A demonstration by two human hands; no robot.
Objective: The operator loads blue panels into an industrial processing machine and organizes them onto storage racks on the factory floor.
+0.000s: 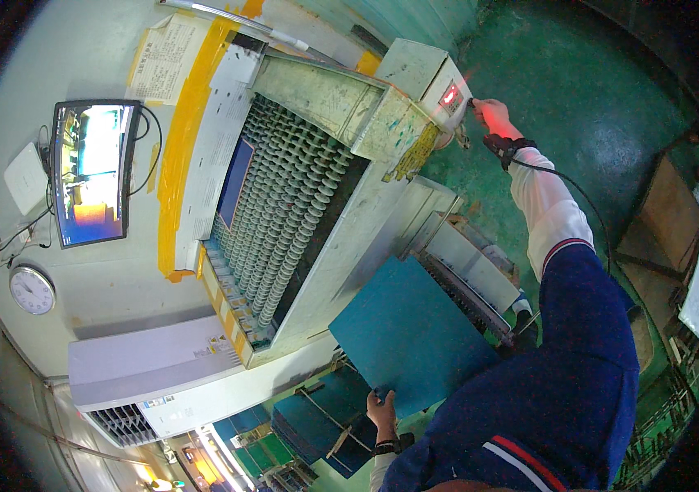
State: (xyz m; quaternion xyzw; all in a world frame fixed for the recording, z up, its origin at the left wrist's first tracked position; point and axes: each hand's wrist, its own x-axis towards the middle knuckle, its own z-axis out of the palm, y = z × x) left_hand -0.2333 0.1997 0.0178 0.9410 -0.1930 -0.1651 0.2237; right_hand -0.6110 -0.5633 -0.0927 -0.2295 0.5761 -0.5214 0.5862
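My left hand [380, 410] is closed on the near edge of a large flat blue-green panel [415, 328], which hangs tilted in front of me. Stretched far forward, my right hand [493, 116] has its fingers drawn together at the side of a grey control box [439, 82]. A small dark bit shows at those fingertips, too small to name. Red light glows from the box's display [451, 97] and tints the hand. Beside the box stands a machine with rows of grey rollers [284, 197], where a dark blue panel [237, 184] lies at the far side.
More dark panels [325, 418] stand in a rack below my left hand. A monitor [95, 172], a clock [32, 289] and a white air conditioner [152, 365] are at the left. Brown boards [661, 217] lean at the right, beside the green floor [587, 107].
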